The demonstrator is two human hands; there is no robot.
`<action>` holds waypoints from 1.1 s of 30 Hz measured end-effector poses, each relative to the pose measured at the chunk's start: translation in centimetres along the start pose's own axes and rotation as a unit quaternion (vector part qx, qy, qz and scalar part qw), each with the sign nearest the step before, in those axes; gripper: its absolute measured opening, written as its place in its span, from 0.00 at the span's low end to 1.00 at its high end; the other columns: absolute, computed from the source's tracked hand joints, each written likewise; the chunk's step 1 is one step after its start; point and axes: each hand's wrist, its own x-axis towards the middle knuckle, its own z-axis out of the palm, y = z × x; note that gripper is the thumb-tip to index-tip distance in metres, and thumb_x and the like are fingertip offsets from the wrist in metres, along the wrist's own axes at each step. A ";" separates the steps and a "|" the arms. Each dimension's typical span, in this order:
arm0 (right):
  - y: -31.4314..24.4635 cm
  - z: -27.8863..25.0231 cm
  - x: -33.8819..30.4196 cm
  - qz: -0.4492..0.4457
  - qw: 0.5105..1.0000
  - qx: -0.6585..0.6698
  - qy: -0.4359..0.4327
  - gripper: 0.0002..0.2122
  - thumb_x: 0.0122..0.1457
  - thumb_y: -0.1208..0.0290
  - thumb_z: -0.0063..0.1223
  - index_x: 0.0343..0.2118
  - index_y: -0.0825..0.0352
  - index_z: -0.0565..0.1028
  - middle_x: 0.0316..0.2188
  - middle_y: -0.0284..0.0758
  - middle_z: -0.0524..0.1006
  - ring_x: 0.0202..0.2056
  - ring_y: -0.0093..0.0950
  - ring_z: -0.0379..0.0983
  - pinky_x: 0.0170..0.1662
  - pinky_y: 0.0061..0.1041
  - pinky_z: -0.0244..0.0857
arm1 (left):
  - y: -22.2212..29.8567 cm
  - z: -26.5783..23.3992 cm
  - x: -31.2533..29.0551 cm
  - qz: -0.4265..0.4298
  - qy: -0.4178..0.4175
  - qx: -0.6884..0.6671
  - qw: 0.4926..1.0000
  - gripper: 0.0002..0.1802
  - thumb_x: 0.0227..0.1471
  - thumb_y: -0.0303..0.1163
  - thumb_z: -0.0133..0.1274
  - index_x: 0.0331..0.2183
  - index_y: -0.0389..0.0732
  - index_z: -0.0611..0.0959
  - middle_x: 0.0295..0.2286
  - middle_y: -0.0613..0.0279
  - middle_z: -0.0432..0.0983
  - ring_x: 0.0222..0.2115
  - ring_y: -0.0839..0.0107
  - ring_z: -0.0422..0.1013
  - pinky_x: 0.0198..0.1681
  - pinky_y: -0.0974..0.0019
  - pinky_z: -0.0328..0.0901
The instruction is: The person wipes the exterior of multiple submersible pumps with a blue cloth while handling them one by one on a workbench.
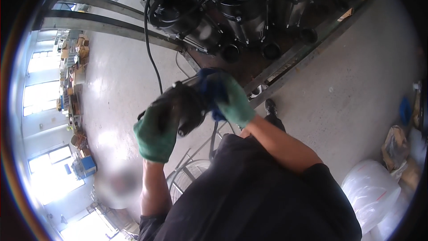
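Both my hands wear green work gloves and meet in front of my body, blurred by motion. My left hand (pixel 159 130) grips a black machine part (pixel 189 107), rounded with short stubs, from its left side. My right hand (pixel 232 100) is closed over a dark blue, cloth-like piece (pixel 214 90) and presses it against the part's right end. The right fingertips are hidden behind the blue piece. A black cable (pixel 150 58) hangs down from above to just beside the part.
Several black cylindrical pump-like units (pixel 240 11) stand close together on a metal-framed rack (pixel 272 78) ahead. A round wire-guarded fan (pixel 189 176) stands close by at lower left. Clear plastic bags (pixel 372 192) lie at the right. Shelves with boxes (pixel 71 76) line the windowed left wall.
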 end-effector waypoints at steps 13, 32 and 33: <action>0.0 1.1 4.1 0.132 0.970 -0.121 -0.164 0.17 0.61 0.77 0.51 0.54 0.64 0.75 0.49 0.45 0.78 0.51 0.43 0.74 0.60 0.40 0.66 | -4.2 -1.8 -4.7 0.080 0.003 -0.067 0.995 0.13 0.39 0.24 0.72 0.31 0.42 0.86 0.17 0.64 0.76 0.16 0.65 0.74 0.22 0.64 0.67; 0.9 3.3 12.4 0.009 0.901 -0.023 -0.433 0.17 0.55 0.76 0.57 0.49 0.66 0.79 0.46 0.47 0.81 0.49 0.47 0.78 0.56 0.40 0.72 | -5.0 -0.8 -9.1 0.118 -0.078 -0.037 0.989 0.16 0.42 0.29 0.66 0.38 0.45 0.88 0.25 0.65 0.78 0.21 0.67 0.76 0.18 0.64 0.66; 2.0 4.0 13.7 -0.005 0.879 -0.125 -0.460 0.17 0.56 0.75 0.58 0.50 0.67 0.78 0.47 0.48 0.81 0.49 0.46 0.78 0.56 0.39 0.71 | -4.6 -0.9 -8.9 0.121 -0.087 -0.041 0.988 0.17 0.43 0.30 0.65 0.40 0.44 0.88 0.28 0.64 0.79 0.22 0.67 0.76 0.18 0.64 0.66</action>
